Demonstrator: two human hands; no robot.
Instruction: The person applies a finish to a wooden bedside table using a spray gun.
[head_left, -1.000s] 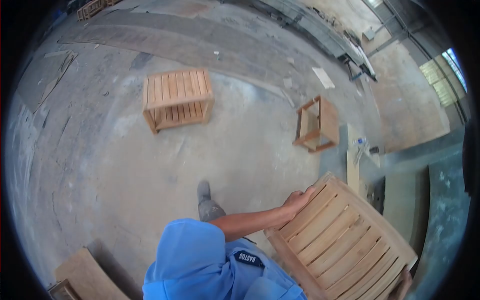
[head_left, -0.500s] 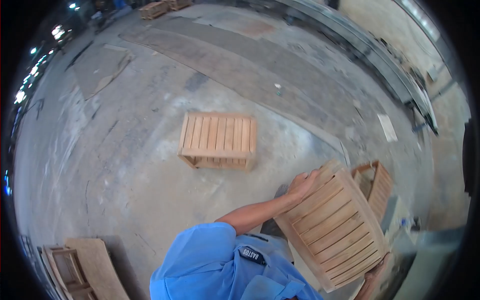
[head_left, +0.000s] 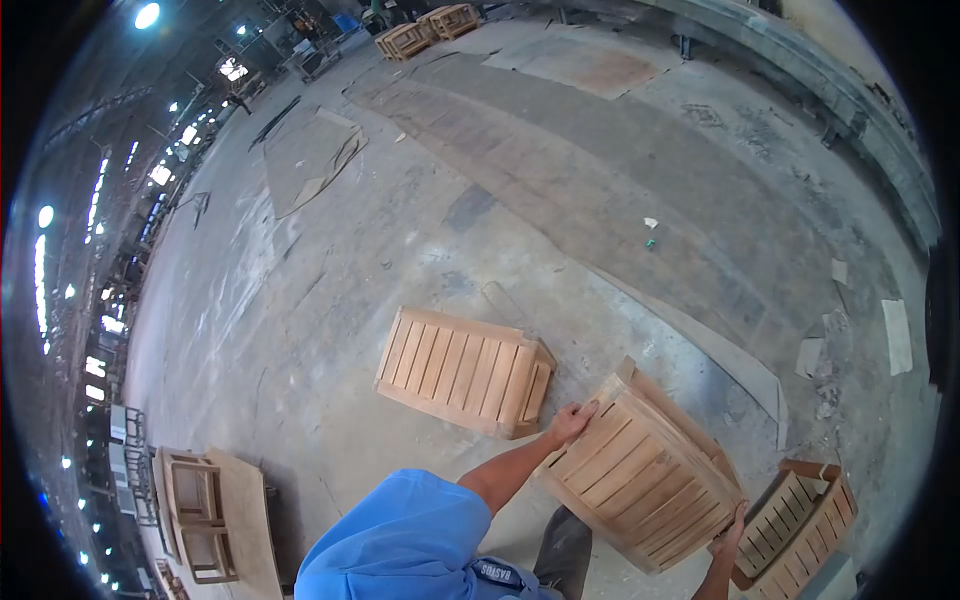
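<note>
Both my hands grip a small slatted wooden table, held tilted in front of me to the right. My left hand is closed on its upper left edge, with the thumb near the top. At the lower right end my right hand wraps round the other edge; part of its fingers is hidden. A similar slatted wooden table stands on the floor just left of the held one. Close to my right hand, another slatted wooden piece rests on the floor with its inner slats showing.
Wooden frames and a flat board are at the lower left. Farther off, more wooden pieces stand on the floor. Flat sheeting covers part of the concrete, and a long metal structure runs along the right.
My view has swung left and upward, showing more of the hall. The held table has turned, so its far side now shows. Both hands keep their hold.
</note>
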